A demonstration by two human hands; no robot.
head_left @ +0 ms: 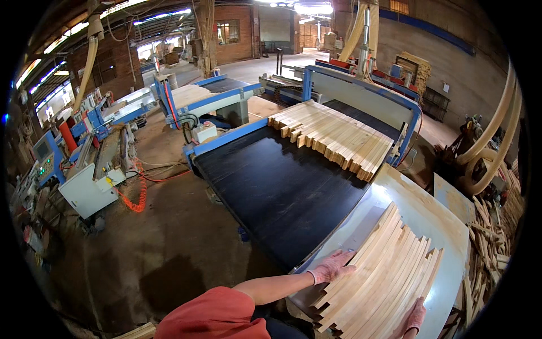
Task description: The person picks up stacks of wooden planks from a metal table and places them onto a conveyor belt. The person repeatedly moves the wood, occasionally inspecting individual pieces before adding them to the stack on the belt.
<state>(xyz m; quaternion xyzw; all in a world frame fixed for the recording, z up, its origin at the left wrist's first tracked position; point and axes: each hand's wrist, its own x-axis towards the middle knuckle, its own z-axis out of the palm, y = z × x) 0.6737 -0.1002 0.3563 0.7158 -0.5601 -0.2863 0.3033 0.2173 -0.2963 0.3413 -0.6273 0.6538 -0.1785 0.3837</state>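
Note:
A row of pale wooden strips [378, 271] lies side by side on a smooth metal table [446, 212], with uneven ends. My left hand [334, 267], in a pinkish knit glove, rests against the left side of this row, its fingers stretched out toward the wood. At the opposite side, my right hand [416, 316], gloved alike, has its fingers pressed together along the outermost strip. The palm of that hand is hidden. Beyond, a second row of wooden strips [336, 135] lies across a black conveyor belt [276, 186].
A blue machine frame [361, 79] spans the belt's far end. Left of the belt stands a machine with a control panel [48, 158] and a coiled orange hose [135, 195]. Loose wood pieces [488, 243] are heaped at right, below thick ducts [497, 135].

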